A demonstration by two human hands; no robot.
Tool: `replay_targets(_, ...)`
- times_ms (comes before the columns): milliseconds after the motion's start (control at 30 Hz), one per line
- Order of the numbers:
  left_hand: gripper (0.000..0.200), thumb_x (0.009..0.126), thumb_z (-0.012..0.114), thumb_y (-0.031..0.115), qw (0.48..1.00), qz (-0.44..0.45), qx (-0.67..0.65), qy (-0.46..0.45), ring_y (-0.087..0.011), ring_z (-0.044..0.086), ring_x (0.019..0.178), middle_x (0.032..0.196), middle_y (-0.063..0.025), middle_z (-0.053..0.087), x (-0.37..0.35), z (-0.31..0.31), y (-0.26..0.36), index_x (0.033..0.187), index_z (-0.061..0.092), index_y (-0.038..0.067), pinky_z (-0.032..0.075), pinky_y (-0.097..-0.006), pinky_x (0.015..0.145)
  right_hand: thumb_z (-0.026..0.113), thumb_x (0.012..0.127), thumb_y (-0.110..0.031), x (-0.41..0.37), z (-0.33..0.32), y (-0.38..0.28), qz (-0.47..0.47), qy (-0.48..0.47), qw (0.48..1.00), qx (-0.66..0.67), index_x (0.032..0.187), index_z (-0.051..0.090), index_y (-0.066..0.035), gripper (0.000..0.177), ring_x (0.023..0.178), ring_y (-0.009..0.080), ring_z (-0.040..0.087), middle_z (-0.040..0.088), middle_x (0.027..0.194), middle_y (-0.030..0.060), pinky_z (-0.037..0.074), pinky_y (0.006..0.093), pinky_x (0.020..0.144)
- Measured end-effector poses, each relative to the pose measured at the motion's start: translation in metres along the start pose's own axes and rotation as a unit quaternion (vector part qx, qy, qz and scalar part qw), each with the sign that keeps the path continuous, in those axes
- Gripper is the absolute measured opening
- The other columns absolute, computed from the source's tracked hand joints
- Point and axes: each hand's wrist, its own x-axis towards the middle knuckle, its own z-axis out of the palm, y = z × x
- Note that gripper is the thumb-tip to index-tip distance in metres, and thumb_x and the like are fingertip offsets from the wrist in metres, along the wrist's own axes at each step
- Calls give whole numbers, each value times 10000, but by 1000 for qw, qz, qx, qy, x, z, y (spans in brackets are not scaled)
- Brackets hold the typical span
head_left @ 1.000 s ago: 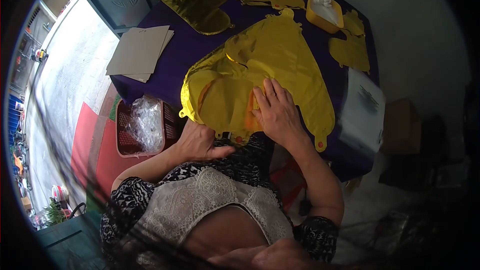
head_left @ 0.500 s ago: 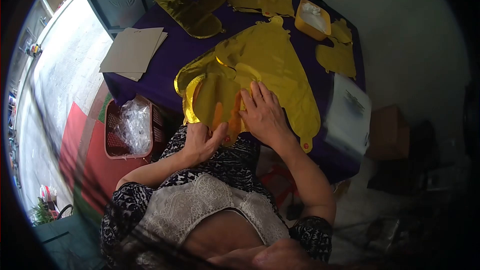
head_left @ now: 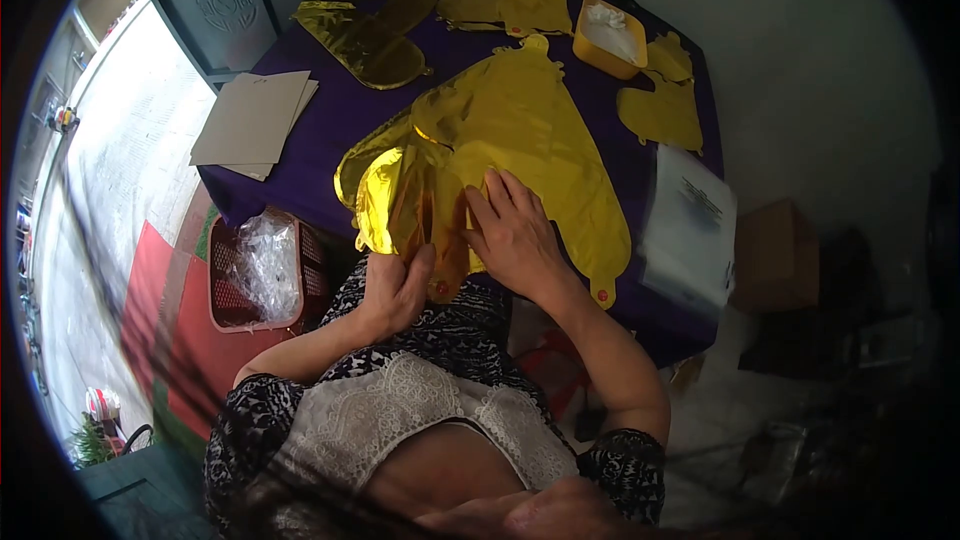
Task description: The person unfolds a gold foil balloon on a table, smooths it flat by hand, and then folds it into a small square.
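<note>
A large gold foil sheet (head_left: 530, 130) lies over the front of the purple-covered table, its left part folded up and shiny. My left hand (head_left: 397, 290) grips the lower left edge of this foil between thumb and fingers. On the foil's front part, right of the fold, my right hand (head_left: 513, 230) rests with its fingers spread and slightly bent. Small red dots mark the foil's bottom tabs, one between my hands and one at the right corner.
Further gold foil pieces (head_left: 385, 60) lie at the back of the purple table (head_left: 330, 130), near a yellow tub (head_left: 612, 38) with white contents. Cardboard sheets (head_left: 250, 120) are at left, plastic bags (head_left: 690, 225) at right. A basket (head_left: 255, 322) of clear plastic stands lower left, a brown box (head_left: 775, 255) right.
My left hand has closed its thumb onto the foil, and the folded left part has risen and turned. The whole view has shifted slightly, moving the table's things a little left.
</note>
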Motion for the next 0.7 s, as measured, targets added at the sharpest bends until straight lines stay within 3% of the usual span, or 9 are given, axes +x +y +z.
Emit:
replay_targets(67,277,972,572,137,999,-13,-31,-10,-405,651,931,1062,-219,671,-4,-3,-4,1182,617,-38,508,-435,860,730,921,-282,1,1,0,1,-3,1000,-8,1356,565,19,554,1382,418,433,487,1439,293,403,509,1111)
replay_targets(167,335,1032,499,107,998,-15,-21,-63,-338,592,1128,1246,-185,627,-8,-13,-6,1326,558,-43,445,-425,1016,719,930,-297,2,0,0,2,-8,1000,0,1360,562,16,554,1389,419,422,483,1443,292,402,510,1108)
replay_targets(267,366,1034,513,115,989,-112,-68,-68,-347,582,1147,1267,-196,615,-10,-11,-7,1362,533,-45,433,-430,1039,722,927,-315,4,-2,-2,3,-11,1000,12,1359,555,21,572,1391,428,416,477,1441,299,404,516,1100)
replay_targets(367,402,1024,509,93,999,0,19,-44,-362,574,1200,1330,-213,589,-6,-9,-4,1394,504,-63,413,-428,1073,736,914,-333,3,-2,-5,-3,-1,1000,7,1350,547,32,599,1385,438,416,476,1428,310,406,522,1093)
replay_targets(467,356,974,543,69,999,27,-7,-18,-407,602,1139,1215,-247,630,6,-4,7,1306,551,-60,452,-451,1016,750,898,-336,3,-1,-6,-8,8,1000,5,1340,543,42,618,1377,444,420,478,1412,315,408,524,1087)
replay_targets(500,317,954,546,30,990,116,79,2,-394,636,1026,1106,-234,642,11,-2,4,1256,552,-64,495,-455,913,755,892,-335,3,0,-5,-9,10,1000,6,1336,542,45,622,1374,446,422,480,1407,315,408,524,1085)
replay_targets(567,275,944,543,16,989,106,91,-57,-383,637,920,1028,-212,636,16,-7,13,1208,563,-58,502,-462,824,748,893,-338,2,0,-6,-4,13,1000,9,1337,544,40,618,1373,446,422,478,1412,307,409,525,1082)
replay_targets(633,219,928,563,5,992,15,26,-125,-367,625,765,921,-185,627,18,-5,13,1141,577,-47,487,-495,686,739,895,-340,1,1,-6,0,18,1000,12,1345,546,26,611,1372,447,423,478,1417,298,409,527,1080)
replay_targets(700,257,905,596,10,976,116,119,-140,-383,636,804,950,-206,635,18,1,5,1153,580,-56,490,-507,710,729,898,-342,1,4,-6,4,26,1000,16,1358,549,3,603,1370,448,426,481,1423,287,409,529,1081)
